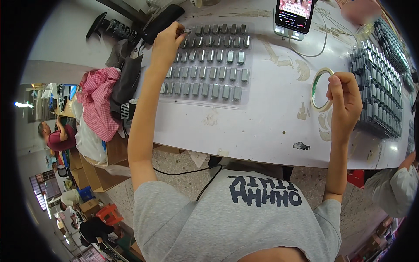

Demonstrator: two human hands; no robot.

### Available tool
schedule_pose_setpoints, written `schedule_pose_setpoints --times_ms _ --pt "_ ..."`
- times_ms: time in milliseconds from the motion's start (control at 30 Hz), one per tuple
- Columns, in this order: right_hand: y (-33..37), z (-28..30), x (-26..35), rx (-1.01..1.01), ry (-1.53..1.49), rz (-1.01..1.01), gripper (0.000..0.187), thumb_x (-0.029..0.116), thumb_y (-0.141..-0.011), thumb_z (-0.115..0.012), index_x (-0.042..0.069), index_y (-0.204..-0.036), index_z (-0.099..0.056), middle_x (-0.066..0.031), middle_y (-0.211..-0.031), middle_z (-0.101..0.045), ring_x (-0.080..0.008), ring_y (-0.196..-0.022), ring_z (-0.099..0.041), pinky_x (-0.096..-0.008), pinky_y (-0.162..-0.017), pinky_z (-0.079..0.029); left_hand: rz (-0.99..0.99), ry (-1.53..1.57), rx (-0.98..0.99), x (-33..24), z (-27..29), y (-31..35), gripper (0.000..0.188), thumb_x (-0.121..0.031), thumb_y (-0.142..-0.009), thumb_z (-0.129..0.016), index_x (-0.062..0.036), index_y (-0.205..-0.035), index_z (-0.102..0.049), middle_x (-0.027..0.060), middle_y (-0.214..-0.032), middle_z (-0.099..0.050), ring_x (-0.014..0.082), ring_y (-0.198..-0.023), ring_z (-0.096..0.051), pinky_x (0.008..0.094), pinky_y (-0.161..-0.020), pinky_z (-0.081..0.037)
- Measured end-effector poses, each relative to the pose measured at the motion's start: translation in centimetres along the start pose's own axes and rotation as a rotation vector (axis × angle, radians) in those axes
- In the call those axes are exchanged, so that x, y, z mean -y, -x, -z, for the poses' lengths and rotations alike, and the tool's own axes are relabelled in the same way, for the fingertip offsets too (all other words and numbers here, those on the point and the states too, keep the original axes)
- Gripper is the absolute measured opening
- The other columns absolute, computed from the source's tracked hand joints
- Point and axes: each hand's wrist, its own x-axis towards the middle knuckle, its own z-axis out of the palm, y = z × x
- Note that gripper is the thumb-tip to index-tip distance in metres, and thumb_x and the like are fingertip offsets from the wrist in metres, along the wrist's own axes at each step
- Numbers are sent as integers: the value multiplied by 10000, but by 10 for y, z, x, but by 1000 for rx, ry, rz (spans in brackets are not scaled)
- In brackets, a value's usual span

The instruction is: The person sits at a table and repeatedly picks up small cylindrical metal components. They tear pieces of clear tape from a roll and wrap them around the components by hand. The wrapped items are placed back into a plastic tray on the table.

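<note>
Both arms (146,114) spread, left hand (169,38) outstretched, right hand (346,99) holding tape (314,92)

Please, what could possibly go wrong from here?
The left hand is at the far-left corner of the clear tray, so it might knock a metallic block out of place. The right hand, at the tape roll, is close to the stacked trays and could perhaps bump them.
</note>
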Motion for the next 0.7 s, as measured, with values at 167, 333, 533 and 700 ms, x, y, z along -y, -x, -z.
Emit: schedule_pose_setpoints --times_ms 167,333,533,700 --pt "1 0 2 8 9 -4 102 75 -875 -541 -11 -821 -539 -10 -741 -521 -44 -628 -438 -175 -590 -357 -34 -71 -33 0 -5 -4 159 -156 -796 -614 -51 -913 -591 112 -835 -613 279 -781 -607 354 -677 -464" --pt "2 -2 -1 3 58 10 79 48 -858 -552 -15 -814 -535 -9 -731 -510 -44 -622 -421 -177 -590 -349 -62 -124 -44 8 -13 -11 156 -160 -799 -606 -56 -914 -598 109 -862 -606 279 -789 -605 360 -684 -468" --pt "2 -1 -2 2 85 24 74 38 -849 -559 -15 -804 -532 -3 -710 -499 -44 -611 -402 -178 -577 -337 -165 -191 -25 14 -16 -8 189 -171 -805 -592 -64 -959 -617 97 -899 -608 278 -795 -599 344 -694 -458" --pt "2 -1 -4 11 93 23 69 36 -844 -565 -12 -805 -535 6 -696 -495 -44 -588 -386 -180 -560 -332 -226 -289 16 8 -12 -4 166 -148 -802 -584 -95 -951 -633 52 -923 -586 247 -857 -581 350 -720 -468"
